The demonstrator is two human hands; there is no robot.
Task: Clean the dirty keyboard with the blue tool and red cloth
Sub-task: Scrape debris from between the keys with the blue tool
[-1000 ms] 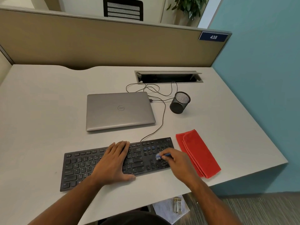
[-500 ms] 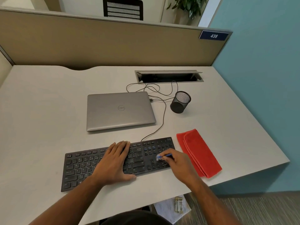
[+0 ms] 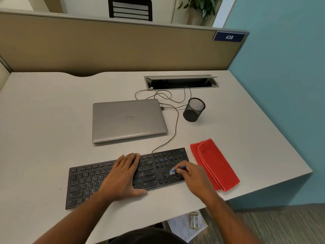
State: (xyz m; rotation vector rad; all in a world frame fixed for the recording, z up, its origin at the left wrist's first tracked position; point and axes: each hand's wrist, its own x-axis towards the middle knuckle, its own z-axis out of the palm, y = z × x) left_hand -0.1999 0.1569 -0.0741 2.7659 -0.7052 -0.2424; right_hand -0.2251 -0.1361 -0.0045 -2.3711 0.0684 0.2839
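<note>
You are getting only 1 view, from the head: it is looking forward and steeply down over the desk (image 3: 44, 120), sitting close above the keyboard (image 3: 84, 180) at lower centre, with the partition (image 3: 105, 48) crossing the upper frame.

Beige partition (image 3: 105, 44) behind grey desk (image 3: 44, 111); teal wall (image 3: 284, 85) right.

Keyboard (image 3: 105, 178): black body, black keys with pale legends. Blue tool (image 3: 177, 169): blue handle, whitish bristle tip. Red cloth (image 3: 215, 164): solid red, no pattern. Laptop (image 3: 129, 119): silver-grey lid with a round logo. Pen cup (image 3: 194, 110): black wire mesh. Cable (image 3: 175, 125): black. Counter (image 3: 52, 120): plain light grey. Partition (image 3: 105, 48): tan. Number plate (image 3: 229, 37): dark blue, white digits. Wall (image 3: 290, 67): teal.
</note>
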